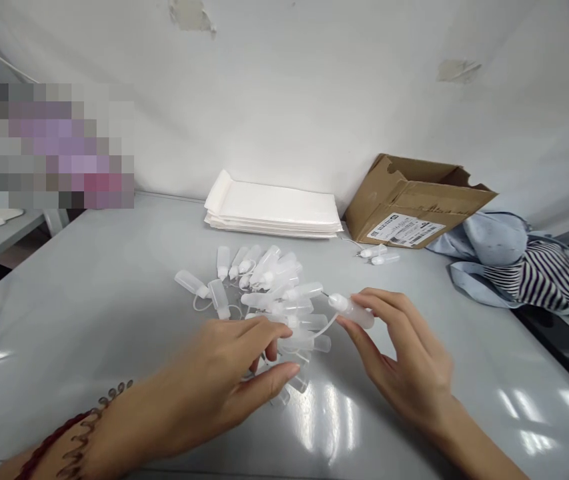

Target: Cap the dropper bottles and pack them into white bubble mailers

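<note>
My right hand (404, 353) pinches a small translucent needle-tip bottle (359, 313) between thumb and fingers. Its thin metal tip points left, and a white cap strap hangs from its neck. My left hand (249, 367) reaches over the near side of a pile of similar bottles (277, 267), thumb and fingers apart; the curled fingertips are partly hidden and nothing shows gripped in them. A few bottles lie at the pile's left edge, one of them tipped on its side (191, 283).
Behind the pile lies a stack of white padded envelopes (274, 203). An open cardboard box (414, 200) stands at the back right, with two bottles (385, 258) before it. Blue and striped cloth (529, 267) lies at the right edge of the grey table (89, 287). A wall rises behind.
</note>
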The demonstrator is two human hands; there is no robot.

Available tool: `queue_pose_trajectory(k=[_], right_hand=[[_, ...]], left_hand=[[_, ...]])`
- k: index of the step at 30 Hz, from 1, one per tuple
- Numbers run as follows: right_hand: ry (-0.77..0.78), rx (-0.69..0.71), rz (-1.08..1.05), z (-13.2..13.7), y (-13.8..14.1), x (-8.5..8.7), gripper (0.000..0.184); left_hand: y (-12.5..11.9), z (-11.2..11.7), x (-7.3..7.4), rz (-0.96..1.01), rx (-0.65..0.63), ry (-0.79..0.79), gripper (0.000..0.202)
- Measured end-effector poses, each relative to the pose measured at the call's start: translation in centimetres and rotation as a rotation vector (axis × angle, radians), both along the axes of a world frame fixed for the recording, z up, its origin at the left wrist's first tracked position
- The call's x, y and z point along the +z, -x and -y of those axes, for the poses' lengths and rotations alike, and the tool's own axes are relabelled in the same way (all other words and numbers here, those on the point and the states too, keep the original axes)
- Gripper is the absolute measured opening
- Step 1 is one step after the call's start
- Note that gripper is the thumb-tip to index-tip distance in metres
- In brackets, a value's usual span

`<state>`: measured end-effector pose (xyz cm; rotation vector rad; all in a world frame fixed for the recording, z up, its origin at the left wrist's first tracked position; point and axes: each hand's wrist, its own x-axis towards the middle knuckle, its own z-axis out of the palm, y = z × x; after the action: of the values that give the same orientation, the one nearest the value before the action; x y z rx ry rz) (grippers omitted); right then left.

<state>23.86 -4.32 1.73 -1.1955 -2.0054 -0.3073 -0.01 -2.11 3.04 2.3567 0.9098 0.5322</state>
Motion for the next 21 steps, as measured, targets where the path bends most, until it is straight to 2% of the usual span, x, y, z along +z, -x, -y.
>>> queue_pose_trajectory(k=[4,8,14,21], right_hand=[[-0.007,0.027,0.018,0.28,0.27,-0.05,0.033],[0.018,0.038,0.001,0.46,0.48,0.06,0.032],[-0.015,0.078,0.036,0.28,0.51,0.38,0.03],[-0.018,0.177,0.131,0.49,0.43,0.46,0.031]], left_hand=[[-0.24,0.16,0.32,-0.018,-0.054,-0.031,0.013],[-0.36,0.2,0.27,-0.033,-0.061,-0.056,0.02],[-0.58,-0.08,0.16,0.006,0.025,-0.17,0.021],[-0.72,0.15,0.54,0.029,0.044,-0.219,0.02]])
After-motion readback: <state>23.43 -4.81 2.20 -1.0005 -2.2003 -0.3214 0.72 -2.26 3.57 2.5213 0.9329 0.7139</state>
